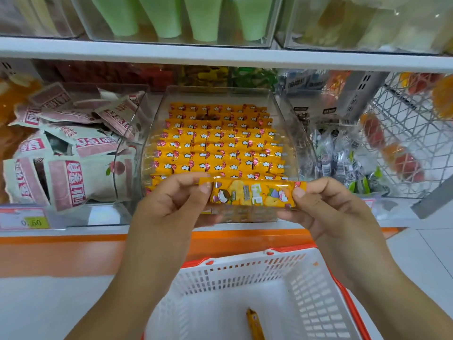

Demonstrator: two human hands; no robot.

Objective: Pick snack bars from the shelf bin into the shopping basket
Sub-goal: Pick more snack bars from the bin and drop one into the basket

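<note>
At shelf bin (149, 143), our left hand (171, 204) and right hand (326, 209) pinch snack bar (252, 193) by its ends. Let's release left, then lower into shopping basket (245, 271).

Glossy, crinkly plastic film on snack bar (252, 193) and rows of bars (220, 143); clear, smooth, shiny hard plastic for bin (285, 119); matt white perforated plastic for basket (245, 273), orange rim; matt, paper-look pouches (66, 182) at left; pale metal wire rack (411, 123) at right

Bright, even light; glare on the clear bin (282, 114); edges bowed and blurred, centre sharp.
</note>
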